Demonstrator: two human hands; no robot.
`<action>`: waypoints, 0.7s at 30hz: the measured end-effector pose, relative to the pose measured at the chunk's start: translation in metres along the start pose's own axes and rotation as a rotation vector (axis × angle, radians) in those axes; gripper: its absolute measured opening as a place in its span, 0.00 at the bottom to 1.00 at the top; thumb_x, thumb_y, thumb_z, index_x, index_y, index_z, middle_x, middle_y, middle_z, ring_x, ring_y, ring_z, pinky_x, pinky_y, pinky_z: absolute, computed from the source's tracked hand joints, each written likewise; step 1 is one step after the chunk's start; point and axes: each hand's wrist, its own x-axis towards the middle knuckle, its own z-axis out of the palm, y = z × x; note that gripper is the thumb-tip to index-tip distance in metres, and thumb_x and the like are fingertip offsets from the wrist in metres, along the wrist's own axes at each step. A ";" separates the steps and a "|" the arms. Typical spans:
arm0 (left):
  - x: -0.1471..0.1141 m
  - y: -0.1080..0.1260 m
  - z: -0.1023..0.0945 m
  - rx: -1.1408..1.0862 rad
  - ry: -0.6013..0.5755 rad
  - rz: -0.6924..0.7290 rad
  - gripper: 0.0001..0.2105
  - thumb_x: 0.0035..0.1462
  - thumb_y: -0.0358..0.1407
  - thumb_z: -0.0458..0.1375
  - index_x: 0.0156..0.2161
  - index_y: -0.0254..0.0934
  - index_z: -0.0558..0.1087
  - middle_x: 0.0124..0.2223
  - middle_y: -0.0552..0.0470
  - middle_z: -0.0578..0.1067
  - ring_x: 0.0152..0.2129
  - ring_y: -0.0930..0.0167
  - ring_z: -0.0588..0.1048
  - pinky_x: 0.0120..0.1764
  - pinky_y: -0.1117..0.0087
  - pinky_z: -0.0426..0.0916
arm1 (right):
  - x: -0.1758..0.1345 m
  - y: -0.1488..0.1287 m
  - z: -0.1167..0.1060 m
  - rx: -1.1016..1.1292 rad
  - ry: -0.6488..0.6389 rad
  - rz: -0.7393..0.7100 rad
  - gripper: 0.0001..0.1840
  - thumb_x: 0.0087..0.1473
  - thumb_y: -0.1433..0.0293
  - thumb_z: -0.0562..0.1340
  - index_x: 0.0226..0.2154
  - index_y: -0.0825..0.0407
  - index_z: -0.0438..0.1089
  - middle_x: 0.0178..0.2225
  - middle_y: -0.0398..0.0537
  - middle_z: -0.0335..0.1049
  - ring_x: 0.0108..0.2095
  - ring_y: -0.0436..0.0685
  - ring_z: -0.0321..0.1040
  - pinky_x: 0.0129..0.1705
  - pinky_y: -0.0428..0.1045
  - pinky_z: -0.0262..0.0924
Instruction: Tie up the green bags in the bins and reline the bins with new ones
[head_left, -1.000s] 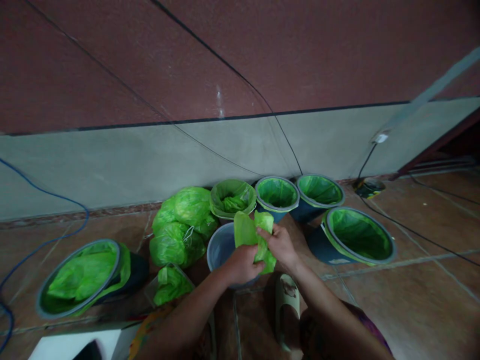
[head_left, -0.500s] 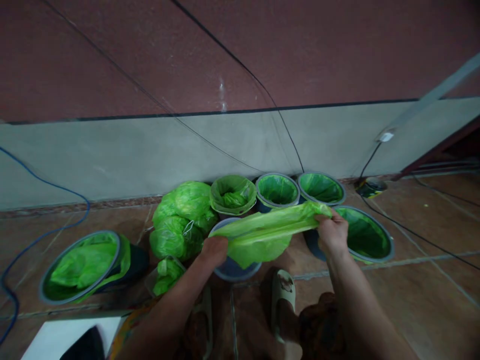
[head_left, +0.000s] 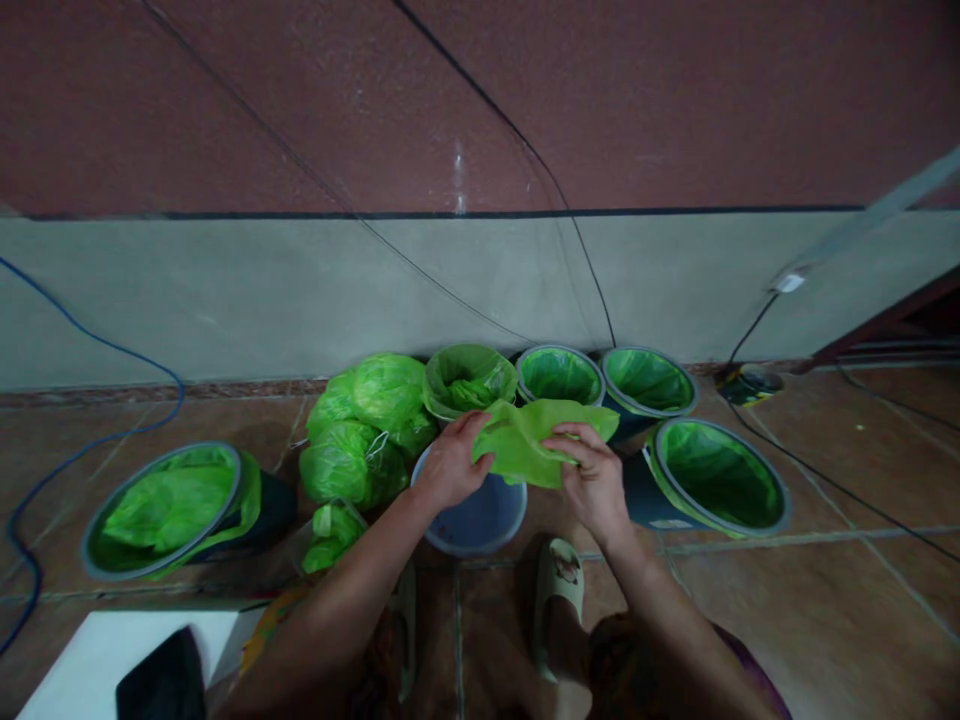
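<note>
A folded green plastic bag (head_left: 529, 440) is held in the air between my two hands. My left hand (head_left: 454, 465) grips its left end, thumb and fingers pinched on the film. At the other end, my right hand (head_left: 592, 475) has its fingers closed over the bag's right part. Below my left hand stands a grey-blue bucket (head_left: 480, 515), partly covered by the hand and the bag. Just behind the hands is a bucket with a green liner (head_left: 469, 375), holding crumpled green plastic.
Lined bins (head_left: 561, 375) stand along the wall, and a larger lined bin (head_left: 720, 475) tilts at the right. Stuffed green bags (head_left: 367, 430) are heaped left of centre. Another bin (head_left: 161, 510) lies tilted at far left. A black cable (head_left: 847, 490) crosses the floor.
My hands have moved closer together, and the bag that was stretched wide between them is now shorter and bunched. My right hand has come leftward, uncovering the large bin at the right.
</note>
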 end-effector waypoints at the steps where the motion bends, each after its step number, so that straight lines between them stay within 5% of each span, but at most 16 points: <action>1: 0.001 0.007 0.000 -0.026 0.016 0.089 0.29 0.54 0.32 0.57 0.62 0.35 0.61 0.63 0.43 0.64 0.59 0.64 0.64 0.61 0.61 0.59 | -0.003 -0.007 0.004 -0.023 -0.070 -0.030 0.22 0.45 0.80 0.52 0.35 0.48 0.77 0.44 0.49 0.71 0.44 0.56 0.71 0.46 0.51 0.66; 6: 0.002 0.025 0.010 -0.002 -0.036 0.243 0.25 0.55 0.29 0.55 0.59 0.39 0.64 0.54 0.47 0.74 0.51 0.65 0.71 0.63 0.55 0.52 | -0.010 -0.019 0.011 -0.106 -0.201 -0.127 0.24 0.48 0.81 0.53 0.43 0.48 0.75 0.50 0.50 0.68 0.44 0.55 0.71 0.45 0.49 0.68; 11: 0.003 0.016 0.014 0.087 0.048 0.113 0.20 0.52 0.26 0.55 0.51 0.39 0.71 0.46 0.48 0.77 0.45 0.65 0.74 0.59 0.58 0.59 | -0.008 -0.012 0.004 -0.263 -0.108 -0.124 0.28 0.45 0.82 0.53 0.47 0.48 0.72 0.51 0.51 0.67 0.49 0.58 0.69 0.49 0.52 0.67; 21: 0.010 -0.003 -0.016 0.135 0.296 -0.216 0.22 0.49 0.24 0.51 0.49 0.38 0.72 0.42 0.50 0.75 0.36 0.70 0.74 0.44 0.71 0.69 | 0.004 0.009 -0.017 -0.444 0.140 0.022 0.26 0.41 0.80 0.52 0.41 0.50 0.74 0.46 0.51 0.70 0.45 0.59 0.69 0.48 0.53 0.65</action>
